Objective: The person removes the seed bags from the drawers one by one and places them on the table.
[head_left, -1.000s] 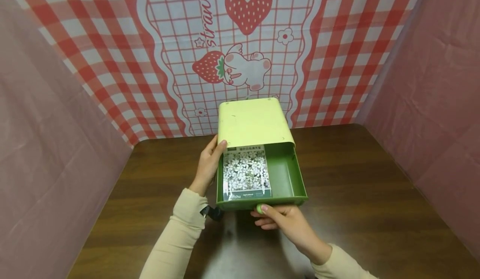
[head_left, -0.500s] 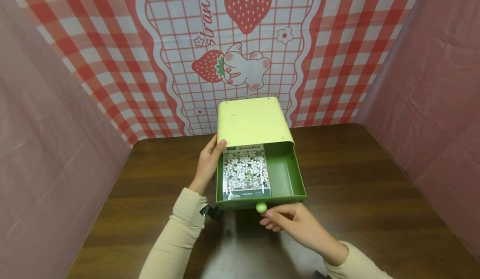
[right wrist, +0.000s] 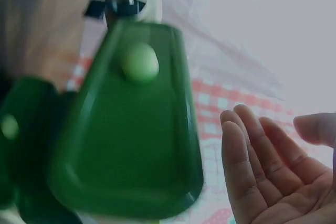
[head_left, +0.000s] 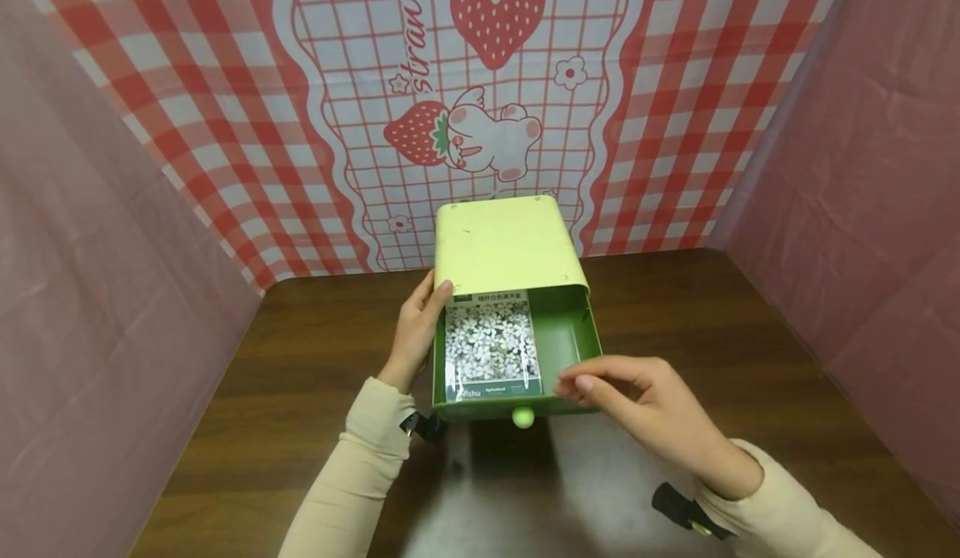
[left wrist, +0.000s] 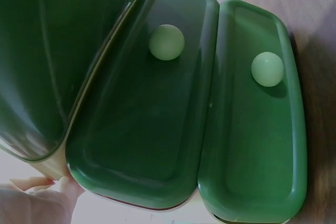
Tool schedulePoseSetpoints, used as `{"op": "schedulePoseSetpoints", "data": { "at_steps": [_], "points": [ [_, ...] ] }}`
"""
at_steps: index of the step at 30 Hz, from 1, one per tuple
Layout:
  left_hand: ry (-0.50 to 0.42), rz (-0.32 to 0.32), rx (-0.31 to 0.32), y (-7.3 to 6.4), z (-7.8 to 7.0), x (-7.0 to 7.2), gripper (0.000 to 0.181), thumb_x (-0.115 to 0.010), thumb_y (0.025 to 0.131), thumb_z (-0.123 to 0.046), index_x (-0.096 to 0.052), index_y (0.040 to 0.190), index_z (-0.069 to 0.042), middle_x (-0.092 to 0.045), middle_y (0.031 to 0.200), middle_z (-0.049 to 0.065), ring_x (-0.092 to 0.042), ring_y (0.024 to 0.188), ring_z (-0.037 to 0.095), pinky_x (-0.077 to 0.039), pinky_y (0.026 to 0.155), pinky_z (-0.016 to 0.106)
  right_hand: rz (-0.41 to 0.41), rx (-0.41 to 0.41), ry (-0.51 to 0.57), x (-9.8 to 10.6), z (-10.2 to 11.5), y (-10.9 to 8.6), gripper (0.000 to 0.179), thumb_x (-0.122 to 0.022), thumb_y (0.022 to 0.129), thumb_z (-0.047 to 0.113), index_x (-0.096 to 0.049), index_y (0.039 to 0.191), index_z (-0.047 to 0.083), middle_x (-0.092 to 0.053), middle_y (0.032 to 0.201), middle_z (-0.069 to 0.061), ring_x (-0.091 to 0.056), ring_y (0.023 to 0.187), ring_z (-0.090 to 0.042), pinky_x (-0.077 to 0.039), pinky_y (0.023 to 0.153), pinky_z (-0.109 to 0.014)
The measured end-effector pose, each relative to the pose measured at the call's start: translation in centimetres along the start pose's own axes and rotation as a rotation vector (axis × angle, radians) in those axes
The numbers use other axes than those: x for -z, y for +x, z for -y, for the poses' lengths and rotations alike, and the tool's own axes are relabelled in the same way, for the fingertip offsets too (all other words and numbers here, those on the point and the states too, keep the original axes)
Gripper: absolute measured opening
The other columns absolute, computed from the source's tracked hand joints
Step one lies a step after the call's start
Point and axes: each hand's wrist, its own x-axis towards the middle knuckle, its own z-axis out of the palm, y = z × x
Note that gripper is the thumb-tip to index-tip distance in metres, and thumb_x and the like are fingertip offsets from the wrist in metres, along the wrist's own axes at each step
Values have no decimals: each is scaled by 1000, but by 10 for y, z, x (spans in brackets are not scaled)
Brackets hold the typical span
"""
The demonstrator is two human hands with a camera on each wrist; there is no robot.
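A small drawer cabinet (head_left: 510, 245) with a pale yellow-green casing stands on the table. Its green top drawer (head_left: 558, 341) is pulled out, showing a flower-printed packet (head_left: 492, 345) lying in the left half. A round light-green knob (head_left: 523, 417) sits on the drawer front. Against the casing's left side rests my left hand (head_left: 412, 333), thumb at the top front corner. My right hand (head_left: 645, 399) hovers over the drawer's front right corner, fingers loosely bent and holding nothing. In the right wrist view, that hand (right wrist: 278, 171) is apart from the drawer front (right wrist: 131, 140).
Two lower drawers, the middle one (left wrist: 142, 114) and the bottom one (left wrist: 257, 140), are pushed in. The dark wooden table (head_left: 300, 358) surrounds the cabinet. Behind it hangs a strawberry-print checkered cloth (head_left: 660, 124), with pink cloths (head_left: 847, 166) at the sides.
My right hand has let go of the drawer knob and moved up and to the right, over the drawer's front corner. The left hand and the cabinet stay in place.
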Motion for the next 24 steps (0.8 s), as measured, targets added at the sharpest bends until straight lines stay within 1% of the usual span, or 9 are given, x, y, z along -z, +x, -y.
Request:
{"op": "schedulePoseSetpoints", "data": {
  "at_steps": [3,6,9,12,15,16,20,22,24],
  "points": [
    [14,0,-5,0,0,0,66,-54,99,-41,-29,155,-16,-48,147,15,-62,108,25,-55,87,27,-23,24,-94,10,1,13,22,-60,94,0,-73,110,8,-75,102,-4,-70,93,-9,-58,78,-22],
    [22,0,-10,0,-1,0,67,-54,99,-42,-28,155,-15,-43,152,12,-59,116,29,-53,93,31,-36,13,-187,17,-3,27,22,-62,95,6,-73,112,13,-74,105,-1,-69,95,-9,-57,80,-21],
    [19,3,-14,0,-1,-1,68,-54,99,-41,-27,155,-15,-41,153,11,-57,120,31,-51,98,36,-33,-32,-269,20,-10,40,21,-62,97,15,-72,116,18,-73,109,2,-66,98,-8,-55,81,-21],
    [23,4,-17,1,-1,-1,68,-54,99,-41,-27,156,-14,-37,156,9,-54,125,30,-48,103,38,-10,-83,-340,19,-17,51,25,-63,97,25,-70,120,20,-71,116,4,-63,100,-7,-53,78,-24],
    [26,5,-17,0,-1,-2,68,-54,99,-41,-27,156,-14,-36,157,10,-54,125,30,-48,103,38,23,-103,-398,16,-23,60,30,-63,96,29,-67,124,18,-68,122,2,-62,103,-10,-50,78,-30],
    [30,3,-17,0,-1,-2,68,-54,99,-41,-27,155,-14,-36,157,9,-54,125,29,-49,102,37,38,-106,-413,14,-25,62,32,-64,96,29,-67,126,17,-67,124,1,-62,105,-12,-51,79,-33],
    [28,-4,-11,-1,-1,-2,67,-53,100,-40,-27,155,-15,-43,152,13,-58,118,31,-53,95,33,122,-117,-482,7,-33,73,40,-65,95,26,-62,132,10,-64,132,-5,-61,116,-22,-53,92,-45],
    [34,-7,-13,-1,-1,-2,67,-53,100,-40,-27,155,-14,-42,153,13,-57,118,30,-53,95,32,179,-137,-532,3,-35,77,47,-65,95,28,-58,136,8,-60,136,-9,-58,123,-26,-50,99,-49],
    [35,-8,-13,-2,-1,-2,67,-52,100,-40,-27,156,-14,-41,153,13,-57,119,30,-52,96,33,243,-166,-588,-2,-37,82,55,-64,95,33,-52,141,6,-55,141,-12,-55,127,-29,-48,102,-51]
  ]
}}
